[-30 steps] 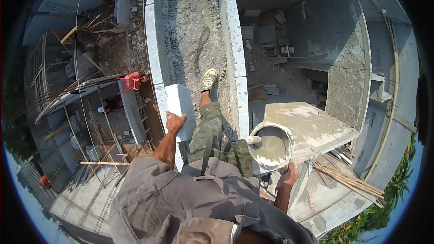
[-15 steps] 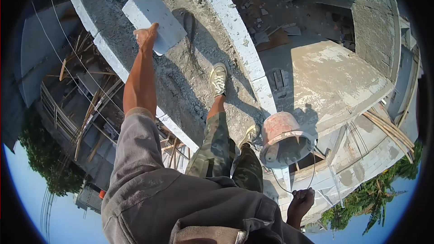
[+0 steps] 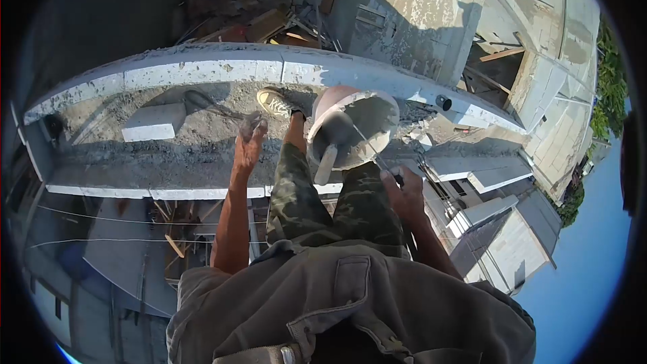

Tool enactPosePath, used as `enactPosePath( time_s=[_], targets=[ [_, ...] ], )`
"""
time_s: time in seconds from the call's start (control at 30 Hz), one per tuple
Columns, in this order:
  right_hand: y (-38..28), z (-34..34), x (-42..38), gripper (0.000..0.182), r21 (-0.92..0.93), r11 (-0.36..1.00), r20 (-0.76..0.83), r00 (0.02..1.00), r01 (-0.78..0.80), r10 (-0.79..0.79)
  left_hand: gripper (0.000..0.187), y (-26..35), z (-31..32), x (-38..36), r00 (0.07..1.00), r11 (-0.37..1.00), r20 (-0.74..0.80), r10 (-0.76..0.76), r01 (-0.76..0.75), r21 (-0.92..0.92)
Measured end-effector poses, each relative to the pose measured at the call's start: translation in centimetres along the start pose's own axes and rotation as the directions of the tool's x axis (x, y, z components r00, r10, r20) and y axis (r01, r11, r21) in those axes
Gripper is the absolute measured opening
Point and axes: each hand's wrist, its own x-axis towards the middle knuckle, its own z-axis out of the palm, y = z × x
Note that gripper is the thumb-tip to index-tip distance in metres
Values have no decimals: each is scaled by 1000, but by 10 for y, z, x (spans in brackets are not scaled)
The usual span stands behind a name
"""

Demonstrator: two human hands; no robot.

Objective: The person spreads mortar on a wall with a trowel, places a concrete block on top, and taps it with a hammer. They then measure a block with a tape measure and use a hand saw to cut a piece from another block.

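Observation:
My left hand [image 3: 249,147] is raised over the gravelly floor with its fingers apart, their tips somewhat blurred; it appears to hold nothing. Left of it, a pale rectangular block [image 3: 153,123] lies on the gravel. My right hand [image 3: 403,192] is closed on the thin wire handle of a bucket [image 3: 387,116]. The dusty, pinkish bucket hangs tilted in front of my legs, its mouth turned toward me. Inside it rests a tool with a light handle [image 3: 327,165] that sticks out over the rim.
A low white block wall [image 3: 202,71] curves along the far side of the gravel strip, and a second white edge [image 3: 101,191] runs on the near side. A dark cable loops beside the block. Beyond the far wall lie boards and rubble. My shoe [image 3: 275,101] stands on the gravel.
My left hand has let go of the block, which now lies on the gravel. The view has turned, and the bucket has come in front of my legs, with the tool's handle now visible.

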Motion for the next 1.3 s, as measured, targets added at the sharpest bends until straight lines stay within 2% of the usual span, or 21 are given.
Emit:
enactPosePath(
  time_s=[0.13,0.2,0.27,0.33,0.4,0.47,0.5,0.53,0.6,0.7,0.73,0.77,0.8,0.87,0.9,0.97,1.0,1.07,1.2,1.23,1.3],
  targets=[
    [34,-22,-16,30,47,988,-53,988,147,-145,91,83,112,-16,962,891,267,-57,-71,448],
    [49,-45,-20,24,160,979,-46,992,123,-117,110,101,163,-4,801,509,594,-81,-479,715],
    [71,-63,-31,25,218,968,-50,992,121,-112,122,105,217,-4,734,381,645,-212,-546,746],
    [102,-76,-40,30,224,958,-163,976,180,-145,121,90,267,0,698,373,569,-434,-436,819],
    [137,-87,-49,33,196,971,-82,989,137,-123,120,70,310,5,721,192,422,-550,-383,903],
    [171,-100,-60,33,247,963,-183,981,112,-68,114,53,343,3,746,100,534,-398,-544,833],
    [189,-106,-62,32,267,957,-185,981,112,-63,104,46,365,-4,683,275,635,-360,-573,772],
    [209,-112,-63,30,286,952,-182,982,109,-58,95,41,389,-15,736,175,549,-396,-526,832],
    [246,-127,-69,26,349,936,-199,980,44,28,71,-5,388,8,650,311,728,-216,-661,683],
    [310,-128,-75,28,425,903,-417,900,68,129,37,-41,447,-4,627,109,777,-59,-770,629],
    [325,-125,-79,30,448,892,-707,637,66,307,36,-41,479,-21,655,54,737,-168,-741,670],
    [340,-121,-82,32,462,885,-863,261,64,431,35,-52,497,-28,679,21,717,-160,-724,690],
    [362,-99,-82,32,481,875,-855,250,58,454,34,-65,512,-29,700,-10,699,-143,-708,707],
    [410,-17,-74,45,562,779,-728,281,-278,625,34,-84,534,-22,694,-100,697,-181,-718,689],
    [422,17,-68,45,590,757,-710,266,-282,652,35,-92,541,-21,706,-103,682,-189,-705,701],
    [426,62,-57,53,805,511,-360,436,-302,825,37,-103,547,-13,721,-103,653,-233,-686,720],
    [425,82,-46,53,829,472,-326,427,-300,844,37,-113,544,-3,720,-137,642,-262,-687,714],
    [423,87,-32,59,863,351,-71,599,-364,797,34,-127,548,6,706,-138,680,-195,-707,694],
    [432,111,5,57,928,306,-159,516,-213,842,33,-161,539,48,702,-84,675,-225,-705,705],
    [438,103,11,56,882,445,-279,593,-153,755,33,-174,535,67,734,-29,631,-251,-657,753],
    [465,95,31,53,892,381,-179,584,-242,792,29,-201,539,93,710,137,674,-204,-661,738]
  ],
)
